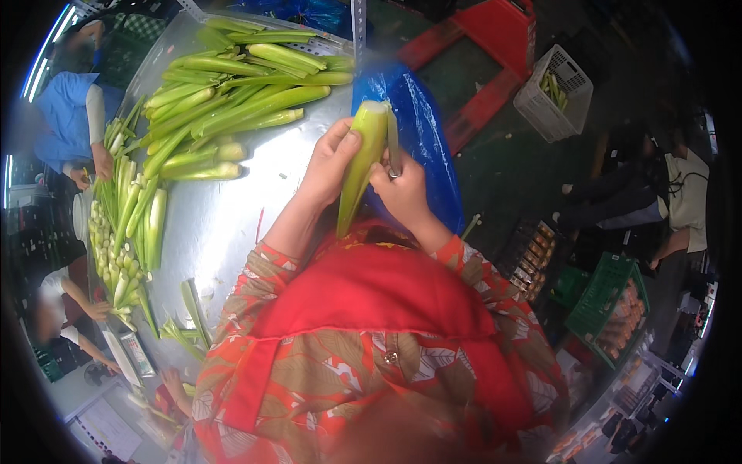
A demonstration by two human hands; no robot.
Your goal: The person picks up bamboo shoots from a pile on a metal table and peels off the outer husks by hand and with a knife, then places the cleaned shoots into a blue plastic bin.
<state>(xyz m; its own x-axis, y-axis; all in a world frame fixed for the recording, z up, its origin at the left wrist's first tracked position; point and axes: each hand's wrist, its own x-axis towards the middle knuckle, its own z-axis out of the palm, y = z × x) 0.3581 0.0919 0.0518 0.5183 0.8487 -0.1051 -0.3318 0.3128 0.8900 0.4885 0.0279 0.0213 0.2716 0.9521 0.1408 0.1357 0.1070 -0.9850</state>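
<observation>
My left hand (332, 158) is wrapped round a thick, light-green vegetable stalk (359, 166), its pale cut end up and its narrow end toward my apron. My right hand (406, 189) grips a small knife (393, 139), the blade standing upright along the stalk's right side near the cut end. Under and beyond the right hand hangs a blue plastic bag (425, 147) at the table's right edge. To my left, a pile of similar green stalks (247, 97) lies on the shiny metal table (209, 216).
More stalks (124, 240) line the table's left side, where people in blue (66, 108) and white (54, 298) work. A scale (135, 356) stands lower left. Rightward are a red pallet jack (495, 46), a white crate (553, 93), a green crate (610, 309) and another person (684, 193).
</observation>
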